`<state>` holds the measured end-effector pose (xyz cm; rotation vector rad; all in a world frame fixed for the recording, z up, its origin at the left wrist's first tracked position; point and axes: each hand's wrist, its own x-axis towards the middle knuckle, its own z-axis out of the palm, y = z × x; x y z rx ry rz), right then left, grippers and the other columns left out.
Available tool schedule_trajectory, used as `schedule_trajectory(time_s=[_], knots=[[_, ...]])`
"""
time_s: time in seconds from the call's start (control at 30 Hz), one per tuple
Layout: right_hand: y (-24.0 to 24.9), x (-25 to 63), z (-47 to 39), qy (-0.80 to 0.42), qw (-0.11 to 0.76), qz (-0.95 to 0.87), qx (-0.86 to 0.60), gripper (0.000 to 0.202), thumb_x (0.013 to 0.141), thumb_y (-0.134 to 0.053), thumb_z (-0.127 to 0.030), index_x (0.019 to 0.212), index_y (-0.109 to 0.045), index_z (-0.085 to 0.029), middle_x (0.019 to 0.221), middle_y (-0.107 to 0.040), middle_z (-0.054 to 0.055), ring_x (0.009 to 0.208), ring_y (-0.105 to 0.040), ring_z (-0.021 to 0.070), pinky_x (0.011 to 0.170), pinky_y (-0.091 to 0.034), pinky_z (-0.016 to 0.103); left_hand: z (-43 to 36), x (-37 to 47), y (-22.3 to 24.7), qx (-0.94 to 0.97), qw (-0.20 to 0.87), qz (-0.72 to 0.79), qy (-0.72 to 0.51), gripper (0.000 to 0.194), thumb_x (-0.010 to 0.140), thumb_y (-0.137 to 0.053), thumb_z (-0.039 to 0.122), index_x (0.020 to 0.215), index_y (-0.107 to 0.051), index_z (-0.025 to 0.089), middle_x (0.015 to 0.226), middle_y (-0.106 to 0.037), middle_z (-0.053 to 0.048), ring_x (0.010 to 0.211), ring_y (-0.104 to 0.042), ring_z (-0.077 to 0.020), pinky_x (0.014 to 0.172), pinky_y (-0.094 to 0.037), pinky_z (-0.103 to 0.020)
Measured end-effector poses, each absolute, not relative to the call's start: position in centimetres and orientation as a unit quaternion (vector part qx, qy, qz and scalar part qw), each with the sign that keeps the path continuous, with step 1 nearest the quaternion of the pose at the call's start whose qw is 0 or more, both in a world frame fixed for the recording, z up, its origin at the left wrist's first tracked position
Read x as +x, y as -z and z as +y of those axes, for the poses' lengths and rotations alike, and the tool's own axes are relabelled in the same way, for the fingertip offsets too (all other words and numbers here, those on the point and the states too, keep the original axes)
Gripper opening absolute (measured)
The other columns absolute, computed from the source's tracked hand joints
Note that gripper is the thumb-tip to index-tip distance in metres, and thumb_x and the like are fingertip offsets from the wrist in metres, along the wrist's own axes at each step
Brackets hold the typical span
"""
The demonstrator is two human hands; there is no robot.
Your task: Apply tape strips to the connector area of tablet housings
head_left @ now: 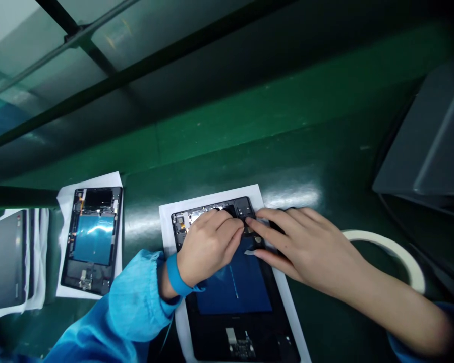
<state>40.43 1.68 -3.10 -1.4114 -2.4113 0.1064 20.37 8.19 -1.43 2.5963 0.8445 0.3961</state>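
Note:
An opened tablet (234,297) lies on a white sheet (179,327), its blue battery area and circuit boards exposed. Over its upper part, my left hand (210,244) is closed in a pinch with the fingertips at the inner parts; whatever sits between them is hidden. A blue strap (177,276) circles that wrist. My right hand (306,247) reaches in from the right, fingers stretched out, the index fingertip touching the tablet's upper right area beside my left fingertips. Near the right thumb, a small pale piece (250,252) shows at the tablet's edge; I cannot tell whether it is held.
A second opened tablet (93,239) rests on white paper to the left. Farther left stand several dark panels (8,259) with white sheets between them. A cream ring, like a tape roll (397,249), lies at right below a dark grey box (427,136). Bars cross above the green bench (219,166).

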Motion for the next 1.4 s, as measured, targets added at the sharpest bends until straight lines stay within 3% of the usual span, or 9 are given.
schedule_trajectory(time_s=[0.7,0.87,1.2,1.4], knots=[[3.3,40.2,0.8,-0.003,0.166,-0.870,-0.465,0.035,0.095,-0.044,-0.036,0.117,-0.062,-0.017,0.112,-0.060,0.013,0.082,-0.056,0.0231,0.071,-0.038,0.037,7.5,20.2,1.4,0.947,0.135,0.280,-0.076,0.025,0.098,-0.038,0.021,0.089,-0.060,0.013,0.081,-0.057,-0.005,0.075,-0.056,-0.0171,0.071,-0.048,-0.031],[4.3,40.4,0.8,0.016,0.194,-0.883,-0.428,0.033,0.093,-0.049,-0.036,0.114,-0.062,-0.014,0.113,-0.059,0.014,0.083,-0.057,0.0244,0.070,-0.040,0.036,7.2,20.0,2.0,0.953,0.101,0.274,-0.085,0.020,0.094,-0.044,0.022,0.083,-0.059,0.015,0.081,-0.058,-0.005,0.075,-0.057,-0.0187,0.072,-0.047,-0.032],[3.8,40.0,1.0,0.020,0.169,-0.884,-0.436,0.034,0.096,-0.043,-0.037,0.115,-0.059,-0.014,0.112,-0.060,0.013,0.089,-0.060,0.0239,0.072,-0.044,0.035,7.0,19.6,2.4,0.952,0.083,0.266,-0.124,0.019,0.092,-0.048,0.023,0.079,-0.059,0.015,0.078,-0.059,-0.005,0.074,-0.059,-0.0196,0.069,-0.048,-0.032],[2.7,39.7,1.2,-0.003,0.175,-0.871,-0.458,0.031,0.090,-0.057,-0.031,0.115,-0.057,-0.013,0.109,-0.061,0.013,0.089,-0.059,0.0216,0.073,-0.046,0.034,7.1,19.4,1.6,0.950,0.101,0.268,-0.125,0.009,0.089,-0.054,0.019,0.082,-0.058,0.015,0.081,-0.057,-0.004,0.077,-0.056,-0.0211,0.069,-0.047,-0.034]])
